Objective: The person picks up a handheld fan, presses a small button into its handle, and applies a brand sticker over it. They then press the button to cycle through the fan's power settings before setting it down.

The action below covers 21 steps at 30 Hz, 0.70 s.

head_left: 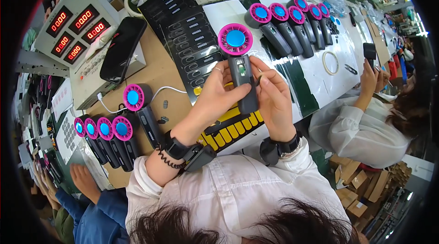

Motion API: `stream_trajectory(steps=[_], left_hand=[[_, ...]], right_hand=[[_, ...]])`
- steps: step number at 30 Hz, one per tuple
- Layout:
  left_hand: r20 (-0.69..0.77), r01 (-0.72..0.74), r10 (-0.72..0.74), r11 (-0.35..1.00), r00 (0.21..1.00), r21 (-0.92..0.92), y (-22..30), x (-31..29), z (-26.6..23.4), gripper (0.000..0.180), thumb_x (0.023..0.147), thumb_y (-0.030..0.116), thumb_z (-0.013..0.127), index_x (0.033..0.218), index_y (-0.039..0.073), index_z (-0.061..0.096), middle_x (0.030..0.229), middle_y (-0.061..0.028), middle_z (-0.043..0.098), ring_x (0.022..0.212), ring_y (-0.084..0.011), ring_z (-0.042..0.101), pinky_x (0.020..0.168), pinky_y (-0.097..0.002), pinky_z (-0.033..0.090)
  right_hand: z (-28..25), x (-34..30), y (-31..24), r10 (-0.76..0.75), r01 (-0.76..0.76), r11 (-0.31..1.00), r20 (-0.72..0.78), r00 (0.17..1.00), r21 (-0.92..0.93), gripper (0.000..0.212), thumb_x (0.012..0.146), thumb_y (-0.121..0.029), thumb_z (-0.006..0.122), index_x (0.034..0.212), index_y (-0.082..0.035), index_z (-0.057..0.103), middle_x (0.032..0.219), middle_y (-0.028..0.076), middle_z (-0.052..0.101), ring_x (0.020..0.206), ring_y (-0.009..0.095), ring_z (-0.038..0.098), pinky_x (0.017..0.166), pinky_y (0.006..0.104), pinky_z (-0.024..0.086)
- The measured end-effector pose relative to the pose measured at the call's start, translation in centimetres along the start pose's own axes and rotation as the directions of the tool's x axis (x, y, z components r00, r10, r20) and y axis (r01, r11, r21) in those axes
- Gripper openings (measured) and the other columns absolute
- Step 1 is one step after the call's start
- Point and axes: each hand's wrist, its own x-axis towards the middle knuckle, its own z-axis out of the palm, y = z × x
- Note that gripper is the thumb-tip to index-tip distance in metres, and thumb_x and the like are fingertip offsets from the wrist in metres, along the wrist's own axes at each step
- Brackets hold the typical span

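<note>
"Loose dark hair (297, 219) hangs nearest, over a creased white shirt (238, 184). And the hands?"

"Left hand (212, 95) wraps the smooth grey handle of a handheld fan (236, 63), thumb on its front; the fan is held above the workbench (320, 91), its ribbed pink ring upward."

"Right hand (276, 100)?"

"Half curled beside the fan, thumb and fingertip pinching a small dark piece (258, 80); I can't tell its exact shape."

"Nearby?"

"Left of the fan, a black sheet (196, 47) with rounded shapes; right, more fans (302, 38); below, rounded yellow strips (227, 135)."

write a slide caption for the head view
Left hand grips a pink-rimmed handheld fan, right hand at its dark handle.
</note>
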Motion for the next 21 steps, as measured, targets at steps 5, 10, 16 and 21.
stream_trajectory(steps=[5,10,16,21], left_hand=[[0.027,-0.165,0.17,0.977,0.985,-0.134,0.9,-2.8,-1.8,0.055,0.08,0.002,0.056,0.125,-0.001,0.025,0.115,-0.0123,0.047,0.106,-0.0179,0.049,0.091,-0.0323,0.041],[0.003,-0.368,0.37,0.925,0.929,-0.093,2.5,-5.0,-2.5,0.058,0.081,0.001,0.052,0.127,0.001,0.017,0.115,-0.0111,0.043,0.105,-0.0167,0.049,0.09,-0.0327,0.041],[0.045,-0.354,0.355,0.935,0.934,-0.035,2.9,-6.1,-3.7,0.06,0.082,0.0,0.049,0.128,0.002,0.012,0.118,-0.0111,0.039,0.103,-0.0155,0.048,0.088,-0.0302,0.041],[-0.003,-0.306,0.309,0.941,0.951,-0.146,2.9,-6.1,-3.6,0.06,0.082,0.0,0.049,0.128,0.001,0.012,0.117,-0.0118,0.037,0.1,-0.014,0.047,0.086,-0.0278,0.041]], right_hand=[[2.2,-0.1,-0.3,-0.043,0.049,0.998,0.129,0.991,-0.04,0.011,0.085,-0.012,0.054,0.09,-0.001,0.056,0.125,0.016,0.044,0.119,0.026,0.041,0.101,0.038,0.03],[3.9,0.6,-0.5,-0.058,0.107,0.975,0.239,0.969,-0.195,0.01,0.082,-0.012,0.057,0.085,-0.003,0.057,0.113,0.012,0.046,0.108,0.02,0.044,0.096,0.0343,0.034],[6.2,1.2,0.0,-0.123,0.193,0.948,0.267,0.956,-0.253,0.008,0.078,-0.008,0.06,0.084,-0.002,0.059,0.113,0.01,0.045,0.106,0.018,0.043,0.092,0.0319,0.035],[6.9,1.1,0.4,-0.117,0.221,0.905,0.286,0.951,-0.364,0.008,0.076,-0.005,0.062,0.083,-0.002,0.06,0.117,0.01,0.043,0.109,0.019,0.043,0.091,0.032,0.035]])
